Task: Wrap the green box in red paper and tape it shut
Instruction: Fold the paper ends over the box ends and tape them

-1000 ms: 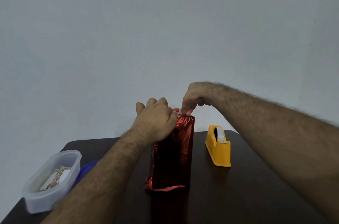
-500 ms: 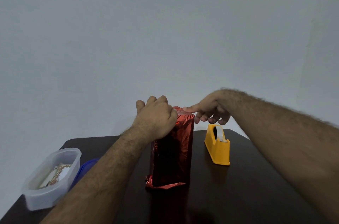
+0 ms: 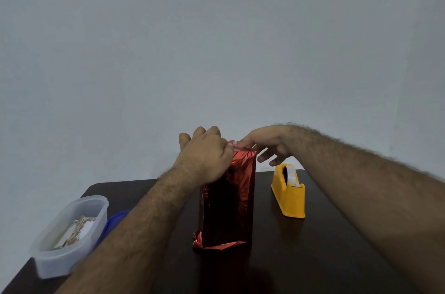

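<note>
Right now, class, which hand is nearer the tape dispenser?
Right. The right hand hovers just above and behind the dispenser; the left hand is beyond the box, holding its top.

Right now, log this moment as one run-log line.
wrapped box upright | left hand holds top fold | right hand presses top | tape dispenser idle

The left hand (image 3: pixel 209 157) is curled, knuckles up, forearm reaching in from lower left; the right hand (image 3: pixel 266 146) extends its index finger leftward, other fingers loosely spread, forearm entering from the right.
</note>
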Available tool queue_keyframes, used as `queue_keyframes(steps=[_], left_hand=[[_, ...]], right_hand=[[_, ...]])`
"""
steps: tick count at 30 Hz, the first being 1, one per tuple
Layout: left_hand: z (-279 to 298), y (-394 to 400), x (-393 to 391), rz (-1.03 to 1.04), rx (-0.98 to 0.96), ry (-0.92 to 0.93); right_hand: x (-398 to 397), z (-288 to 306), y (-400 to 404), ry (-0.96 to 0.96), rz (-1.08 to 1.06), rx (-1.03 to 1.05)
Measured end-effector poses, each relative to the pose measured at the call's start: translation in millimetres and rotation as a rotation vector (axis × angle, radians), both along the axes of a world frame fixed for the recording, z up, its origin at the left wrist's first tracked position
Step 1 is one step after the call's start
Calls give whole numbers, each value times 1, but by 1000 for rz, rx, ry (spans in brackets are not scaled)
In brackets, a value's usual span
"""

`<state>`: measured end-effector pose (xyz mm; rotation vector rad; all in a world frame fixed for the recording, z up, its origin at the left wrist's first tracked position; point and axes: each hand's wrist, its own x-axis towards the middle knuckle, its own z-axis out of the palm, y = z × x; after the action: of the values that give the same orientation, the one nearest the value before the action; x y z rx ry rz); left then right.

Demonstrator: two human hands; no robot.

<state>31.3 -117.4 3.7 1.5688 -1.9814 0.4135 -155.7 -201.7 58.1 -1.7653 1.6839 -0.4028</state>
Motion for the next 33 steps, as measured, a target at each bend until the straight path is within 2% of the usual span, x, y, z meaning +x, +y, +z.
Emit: queue_keyframes(steps=[6,10,13,15,18,21,24,26,29,33], left_hand=[[0,0,-1,1,3,4],[1,1,1,-5,7,23],[2,2,4,-31,41,68],[3,4,6,-47,69,110],[6,3,5,-72,108,222],[8,5,6,-74,129,308],[9,5,7,-72,102,335],[9,6,5,-62,77,320],[8,10,0,0,13,214],[4,22,-20,44,-232,-16]], right_hand=[[1,-7,-1,-205,-15,88],[2,-14,0,-308,-86,9],[-17,-29,-1,-359,-186,-153],[-40,-47,-3,-338,-177,-369],[-82,-85,-3,-175,-126,-745],[-119,-128,-10,-42,-207,-892],[-147,-162,-16,4,-254,-854],[-156,-177,-18,-38,-229,-781],[-158,-193,-18,-234,-217,-658],[-159,-208,-18,-531,-224,-529]])
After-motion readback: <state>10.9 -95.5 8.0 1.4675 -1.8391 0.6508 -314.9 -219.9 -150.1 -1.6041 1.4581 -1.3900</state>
